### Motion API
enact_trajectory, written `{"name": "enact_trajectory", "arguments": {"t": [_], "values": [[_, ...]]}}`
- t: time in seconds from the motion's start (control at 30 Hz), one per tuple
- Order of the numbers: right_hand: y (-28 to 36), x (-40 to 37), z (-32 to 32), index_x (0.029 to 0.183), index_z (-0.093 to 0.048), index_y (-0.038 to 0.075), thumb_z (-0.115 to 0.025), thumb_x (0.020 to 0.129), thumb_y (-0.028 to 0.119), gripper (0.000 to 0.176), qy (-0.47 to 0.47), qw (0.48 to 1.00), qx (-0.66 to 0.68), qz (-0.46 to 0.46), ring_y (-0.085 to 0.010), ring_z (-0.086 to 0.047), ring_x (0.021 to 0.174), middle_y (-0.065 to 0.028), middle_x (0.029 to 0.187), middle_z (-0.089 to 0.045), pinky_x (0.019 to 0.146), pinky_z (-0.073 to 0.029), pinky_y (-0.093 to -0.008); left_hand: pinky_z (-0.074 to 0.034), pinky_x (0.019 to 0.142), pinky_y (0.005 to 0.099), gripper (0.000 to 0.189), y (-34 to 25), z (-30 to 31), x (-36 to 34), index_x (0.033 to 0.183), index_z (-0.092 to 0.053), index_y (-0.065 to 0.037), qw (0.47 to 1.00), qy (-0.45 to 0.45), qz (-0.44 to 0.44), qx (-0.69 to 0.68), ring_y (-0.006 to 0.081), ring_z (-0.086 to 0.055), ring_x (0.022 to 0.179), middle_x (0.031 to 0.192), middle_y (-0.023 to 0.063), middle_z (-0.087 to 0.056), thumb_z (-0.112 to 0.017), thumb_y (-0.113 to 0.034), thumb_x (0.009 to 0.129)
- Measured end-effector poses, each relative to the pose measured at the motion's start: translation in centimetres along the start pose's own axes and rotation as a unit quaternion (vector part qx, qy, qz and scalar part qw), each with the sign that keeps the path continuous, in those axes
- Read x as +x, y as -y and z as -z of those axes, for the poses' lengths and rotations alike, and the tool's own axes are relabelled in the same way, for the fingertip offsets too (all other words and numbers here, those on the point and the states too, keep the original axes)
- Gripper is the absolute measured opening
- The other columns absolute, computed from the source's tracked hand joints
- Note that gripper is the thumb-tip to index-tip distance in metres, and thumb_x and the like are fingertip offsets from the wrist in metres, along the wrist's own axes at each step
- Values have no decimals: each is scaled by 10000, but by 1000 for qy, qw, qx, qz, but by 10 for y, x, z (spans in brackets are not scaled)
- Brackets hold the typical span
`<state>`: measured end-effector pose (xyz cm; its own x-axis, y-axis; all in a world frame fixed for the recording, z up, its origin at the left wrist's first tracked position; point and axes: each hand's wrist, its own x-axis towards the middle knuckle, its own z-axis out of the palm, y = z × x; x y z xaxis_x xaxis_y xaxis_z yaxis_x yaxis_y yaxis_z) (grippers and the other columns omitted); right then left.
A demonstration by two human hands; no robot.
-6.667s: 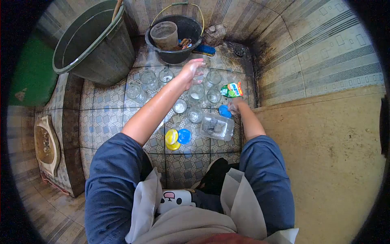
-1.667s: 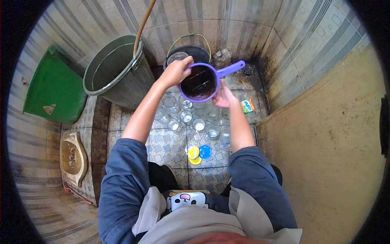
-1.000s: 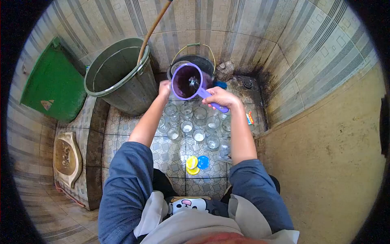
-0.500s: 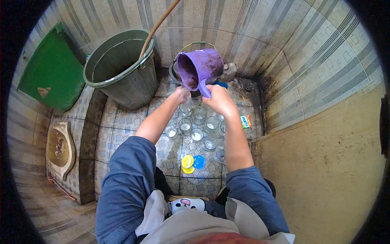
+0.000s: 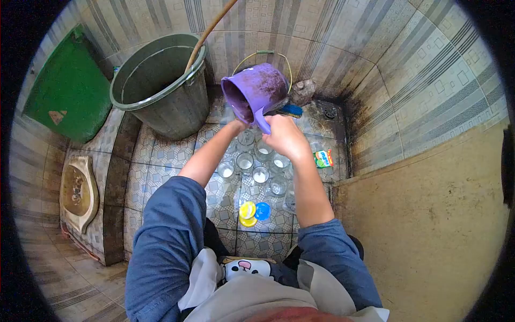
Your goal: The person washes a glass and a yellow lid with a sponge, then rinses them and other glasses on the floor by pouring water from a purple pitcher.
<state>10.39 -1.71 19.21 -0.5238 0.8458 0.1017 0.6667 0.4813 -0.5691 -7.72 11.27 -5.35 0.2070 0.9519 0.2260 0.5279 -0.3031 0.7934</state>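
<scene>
My right hand [image 5: 287, 138] is wrapped round the handle of a purple water dipper [image 5: 258, 91]. The dipper is tipped, its mouth facing left and down. Just below that mouth is my left hand [image 5: 235, 127], its fingers mostly hidden by the dipper; I cannot tell what they hold. Under both hands, several clear glasses stand on the tiled floor, among them a glass [image 5: 260, 174] with white at its bottom. Nearer to me lie yellow lids [image 5: 248, 210] and a blue lid [image 5: 263, 211].
A large grey-green bin [image 5: 166, 112] with a brown hose [image 5: 209, 33] stands at the back left. A green board [image 5: 70, 91] leans beside it. At right are a packet [image 5: 324, 159], a blue brush [image 5: 290, 110] and a floor drain [image 5: 327, 111]. A bucket's handle [image 5: 265, 52] shows behind the dipper.
The dipper and my right hand have shifted slightly left, and the dipper is tipped further. My left hand has moved a little left, with its fingers now more hidden behind the dipper.
</scene>
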Motion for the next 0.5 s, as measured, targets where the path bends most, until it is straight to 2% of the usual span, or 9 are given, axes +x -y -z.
{"name": "enact_trajectory", "arguments": {"t": [0.07,0.23,0.33,0.37,0.4,0.43,0.47,0.5], "values": [[7,-4,3,815,-571,9,-557,615,72,210,9,1000,-9,-2,-362,-551,728,-216,708,-562,665,-432,-403,-407,769,325,417,-10,1,-13,996,-560,-52,999,27,17,-31,247,-507,925,987,151,-550,-575,-336,691],[18,-6,4,890,-585,40,-565,609,64,283,43,998,-49,-15,-362,-552,739,-221,718,-559,673,-434,-410,-384,826,328,427,-42,0,8,1040,-538,-71,988,92,60,-105,263,-477,991,1055,162,-519,-569,-322,697],[7,0,-2,890,-584,34,-568,605,61,287,3,998,-61,-25,-362,-554,729,-207,722,-569,676,-442,-409,-370,860,330,436,-52,16,-10,1067,-525,-82,977,121,84,-155,272,-459,1031,1096,169,-501,-566,-313,700],[3,2,-3,895,-583,32,-578,611,68,286,-30,993,-96,-63,-360,-554,745,-209,752,-572,689,-441,-409,-366,871,331,439,-53,20,-15,1076,-521,-86,972,129,95,-172,275,-452,1044,1110,171,-495,-565,-311,702],[-2,6,-4,900,-582,30,-587,617,75,287,-65,985,-130,-97,-358,-554,760,-210,783,-575,702,-440,-409,-298,939,407,404,-15,14,-5,1117,-501,-156,929,353,92,60,296,-381,1124,1201,162,-422,-546,-278,735],[-15,12,-7,917,-570,10,-603,645,109,290,-67,982,-118,-128,-359,-547,802,-222,854,-567,730,-431,-413,-298,939,407,404,-35,32,-21,1117,-501,-156,932,343,100,58,296,-381,1124,1201,162,-422,-546,-278,735],[-5,10,3,939,-553,-10,-603,675,140,307,-88,986,-90,-113,-359,-538,843,-236,892,-553,752,-421,-411,-245,958,457,392,-83,59,-49,1102,-512,-163,923,292,157,195,293,-341,1156,1240,136,-380,-564,-278,731],[-7,16,3,952,-539,-24,-596,686,149,324,-110,984,-64,-123,-361,-534,857,-231,886,-557,752,-417,-404,-192,977,508,380,-109,79,-70,1087,-522,-171,890,234,216,326,290,-301,1187,1279,110,-337,-581,-278,727]]}}
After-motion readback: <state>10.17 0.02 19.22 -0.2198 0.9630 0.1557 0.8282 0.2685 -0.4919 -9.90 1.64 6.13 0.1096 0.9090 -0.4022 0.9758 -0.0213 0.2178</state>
